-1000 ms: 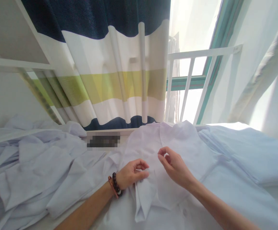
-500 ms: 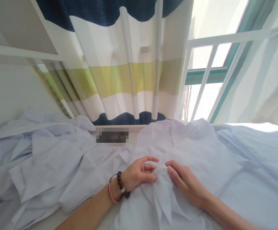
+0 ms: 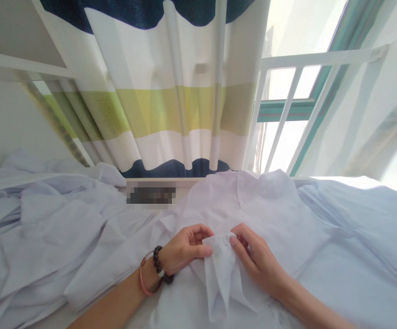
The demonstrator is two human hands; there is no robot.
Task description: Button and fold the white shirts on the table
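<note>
A white shirt (image 3: 263, 214) with a front placket lies spread out before me. A gathered flap of white shirt fabric (image 3: 220, 269) is held up between my hands, its top edge stretched and its folds hanging down; whether it is a cuff I cannot tell. My left hand (image 3: 184, 246), with a dark beaded bracelet and a pink band on the wrist, pinches the flap's left corner between thumb and fingers. At the right corner, my right hand (image 3: 258, 251) grips the same edge, thumb in front. Some fingertips are hidden behind the cloth.
A rumpled heap of white garments (image 3: 57, 224) lies at left. More white cloth (image 3: 362, 256) is layered at right. Behind stand a white railing (image 3: 321, 58), a striped curtain (image 3: 171, 109) and a window. A dark blurred-out object (image 3: 152, 195) lies near the back edge.
My left hand's fingers have closed onto the flap's corner. The edge between my hands is now drawn out wider and straighter. The whole view has shifted slightly.
</note>
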